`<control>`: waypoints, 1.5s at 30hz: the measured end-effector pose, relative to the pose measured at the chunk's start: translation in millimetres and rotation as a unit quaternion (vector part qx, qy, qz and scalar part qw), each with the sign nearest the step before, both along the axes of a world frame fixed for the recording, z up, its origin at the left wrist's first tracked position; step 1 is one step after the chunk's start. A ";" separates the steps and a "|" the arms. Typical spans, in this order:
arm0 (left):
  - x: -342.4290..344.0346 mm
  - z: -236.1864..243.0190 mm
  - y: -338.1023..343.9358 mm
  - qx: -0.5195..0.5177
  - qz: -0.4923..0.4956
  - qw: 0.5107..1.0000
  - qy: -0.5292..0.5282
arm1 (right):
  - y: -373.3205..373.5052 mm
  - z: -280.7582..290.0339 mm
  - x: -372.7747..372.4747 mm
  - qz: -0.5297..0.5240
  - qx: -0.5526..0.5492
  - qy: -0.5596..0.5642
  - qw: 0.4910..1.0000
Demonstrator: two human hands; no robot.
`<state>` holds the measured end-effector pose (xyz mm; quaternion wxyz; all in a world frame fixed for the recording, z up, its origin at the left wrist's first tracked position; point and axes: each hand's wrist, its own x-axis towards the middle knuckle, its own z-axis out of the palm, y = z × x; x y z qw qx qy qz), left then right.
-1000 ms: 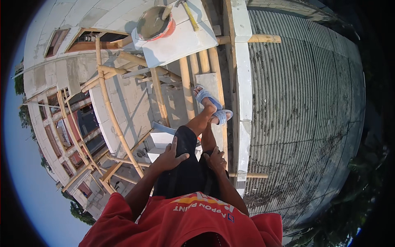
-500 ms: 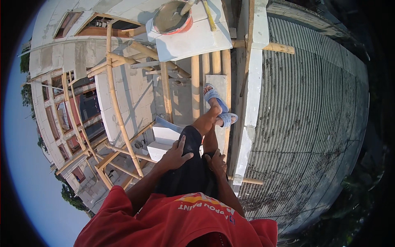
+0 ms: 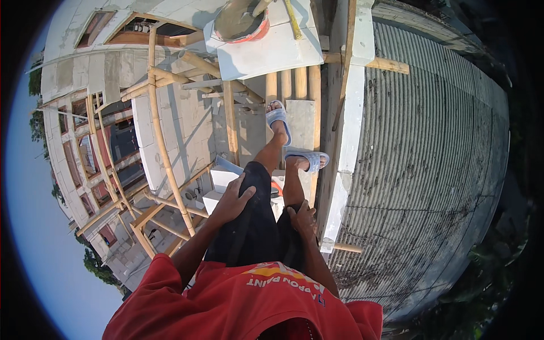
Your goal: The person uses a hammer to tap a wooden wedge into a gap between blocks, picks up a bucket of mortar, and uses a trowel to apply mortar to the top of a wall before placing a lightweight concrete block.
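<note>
My left hand [image 3: 231, 203] lies on the left thigh of my dark shorts [image 3: 249, 235], thumb apart and fingers stretched out, holding nothing. At the right knee, my right hand [image 3: 304, 220] has its fingers bent round the cloth of the shorts. Light blue slide sandals are on both feet: the left sandal [image 3: 278, 117] is stepped forward, while the right sandal [image 3: 311, 161] is turned sideways on a grey board [image 3: 300, 122]. White blocks [image 3: 225, 180] show beside my left knee, partly hidden by it.
Bamboo poles [image 3: 302, 84] run ahead under a pale slab [image 3: 272, 54], which bears a bucket of grey mortar [image 3: 242, 22] and a yellow-handled tool [image 3: 293, 20]. Bamboo scaffolding [image 3: 161, 130] stands left. A block wall top [image 3: 347, 153] borders a corrugated roof [image 3: 425, 158] on the right.
My left foot has moved left and forward, away from the right one. The right foot has turned more sideways. Both hands stay on my legs, and the view has shifted slightly.
</note>
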<state>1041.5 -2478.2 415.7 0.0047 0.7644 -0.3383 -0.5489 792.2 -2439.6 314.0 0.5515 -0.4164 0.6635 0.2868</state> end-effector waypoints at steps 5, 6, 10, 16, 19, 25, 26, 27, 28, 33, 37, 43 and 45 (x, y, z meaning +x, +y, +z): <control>11.1 -10.8 2.0 0.008 -0.053 0.998 -0.035 | -28.8 3.1 -5.0 -0.008 -0.007 0.035 0.999; 16.2 -13.1 -1.9 0.006 -0.055 0.998 -0.036 | -36.8 5.4 -6.0 -0.011 -0.009 0.035 0.999; 32.7 -28.9 -21.6 -0.014 -0.008 0.999 -0.034 | -57.2 -6.0 -19.7 -0.053 -0.015 0.042 0.998; 79.8 -64.9 -48.3 -0.008 0.159 0.987 0.034 | -94.0 -14.4 -2.3 -0.024 -0.026 0.052 0.998; 105.6 -83.0 -82.9 0.002 0.276 0.956 0.098 | -133.4 -28.4 23.7 0.160 -0.107 0.024 0.981; 165.6 -154.4 -194.8 -0.021 0.514 0.819 0.256 | -356.1 -50.2 157.2 0.130 -0.556 -0.090 0.816; 174.3 -170.9 -219.0 -0.034 0.548 0.791 0.271 | -396.4 -51.8 185.0 0.146 -0.557 -0.078 0.814; 181.8 -186.3 -242.7 -0.057 0.565 0.769 0.293 | -434.6 -58.3 207.6 0.145 -0.624 -0.095 0.762; 193.0 -199.7 -262.3 -0.081 0.583 0.747 0.309 | -466.1 -65.7 236.0 0.153 -0.656 -0.088 0.734; 189.0 -258.1 -387.3 -0.087 0.653 0.658 0.364 | -596.8 -156.8 308.3 0.143 -0.747 0.012 0.649; 207.5 -297.8 -412.3 -0.107 0.641 0.596 0.471 | -601.2 -168.8 343.2 0.129 -0.702 -0.018 0.700; 241.5 -325.5 -407.9 -0.117 0.630 0.609 0.468 | -572.9 -88.0 372.9 0.297 -0.301 -0.074 0.903; 240.2 -327.2 -408.1 -0.146 0.587 0.648 0.463 | -570.1 -90.5 369.1 0.322 -0.247 -0.081 0.910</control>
